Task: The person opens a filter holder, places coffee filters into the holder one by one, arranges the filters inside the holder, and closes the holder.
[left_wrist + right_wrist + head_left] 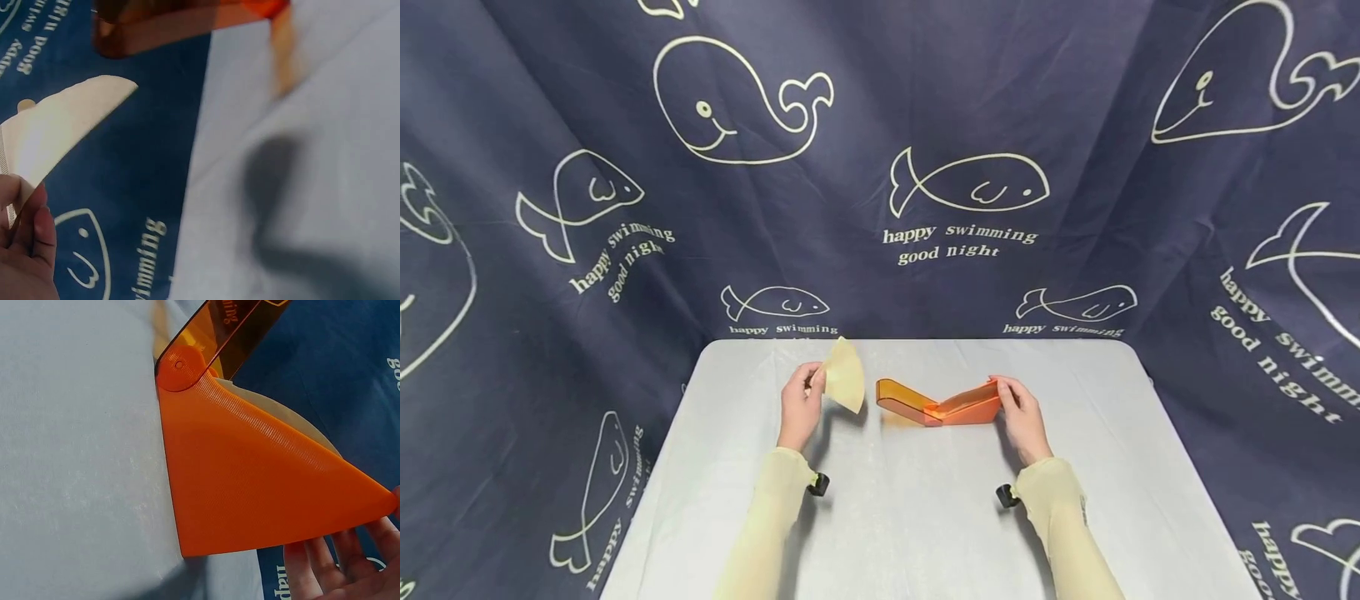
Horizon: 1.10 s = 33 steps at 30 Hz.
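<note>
My left hand [801,408] pinches a cream, fan-shaped paper coffee filter [846,375] by its narrow end, above the far part of the table. In the left wrist view the filter [62,119] shows a crimped edge beside the fingers. To its right, my right hand [1026,421] grips the far end of an orange coffee filter holder [973,410]. Its see-through amber lid [898,392] is swung up on the hinge, pointing toward the filter. Brownish paper [287,415] peeks over the holder's rim in the right wrist view.
A pale grey cover lies over the table [925,517]. Dark blue fabric [850,250] printed with whales and fish hangs around the back and sides. Small black cameras [817,484] sit at both wrists.
</note>
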Each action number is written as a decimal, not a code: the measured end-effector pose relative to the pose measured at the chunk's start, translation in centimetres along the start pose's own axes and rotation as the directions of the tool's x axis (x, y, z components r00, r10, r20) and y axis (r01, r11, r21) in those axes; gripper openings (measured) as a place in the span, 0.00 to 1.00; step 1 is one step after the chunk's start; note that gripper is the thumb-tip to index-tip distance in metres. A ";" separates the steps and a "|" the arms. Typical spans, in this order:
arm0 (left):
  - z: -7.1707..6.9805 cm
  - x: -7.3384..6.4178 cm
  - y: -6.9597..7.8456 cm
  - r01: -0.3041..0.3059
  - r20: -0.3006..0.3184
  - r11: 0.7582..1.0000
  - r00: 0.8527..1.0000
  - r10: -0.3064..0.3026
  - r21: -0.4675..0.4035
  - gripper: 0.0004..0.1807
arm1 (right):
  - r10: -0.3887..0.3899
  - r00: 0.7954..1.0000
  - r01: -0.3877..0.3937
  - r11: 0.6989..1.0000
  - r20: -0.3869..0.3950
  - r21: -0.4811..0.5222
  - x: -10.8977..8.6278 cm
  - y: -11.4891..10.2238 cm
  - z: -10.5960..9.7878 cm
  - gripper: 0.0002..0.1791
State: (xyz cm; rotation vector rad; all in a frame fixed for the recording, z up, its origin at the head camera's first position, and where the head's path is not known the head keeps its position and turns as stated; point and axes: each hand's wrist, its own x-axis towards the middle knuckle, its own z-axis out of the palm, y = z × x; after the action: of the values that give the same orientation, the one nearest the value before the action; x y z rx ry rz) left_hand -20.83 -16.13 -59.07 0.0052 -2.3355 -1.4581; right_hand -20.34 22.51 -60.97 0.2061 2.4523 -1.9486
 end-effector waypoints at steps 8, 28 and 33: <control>0.0 0.4 2.6 -0.065 -0.006 0.991 0.998 0.065 -0.117 0.10 | 0.003 1.000 -0.002 1.000 0.009 -0.019 -1.8 -3.0 -0.3 0.25; 1.0 0.6 5.2 -0.154 0.062 0.979 0.985 0.163 -0.134 0.08 | -0.165 0.971 0.160 0.986 -0.175 -0.041 0.3 -0.3 0.0 0.23; 1.4 0.7 5.7 -0.225 0.112 0.972 0.966 0.231 -0.070 0.08 | -0.306 0.895 0.310 0.950 -0.325 -0.041 0.7 -2.8 1.0 0.15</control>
State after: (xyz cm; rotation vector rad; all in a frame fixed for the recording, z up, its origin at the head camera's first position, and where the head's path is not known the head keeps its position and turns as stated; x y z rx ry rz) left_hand -20.80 -12.45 -54.47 -0.3645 -2.2958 -1.4435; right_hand -21.38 21.03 -58.50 0.1602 2.8366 -2.2109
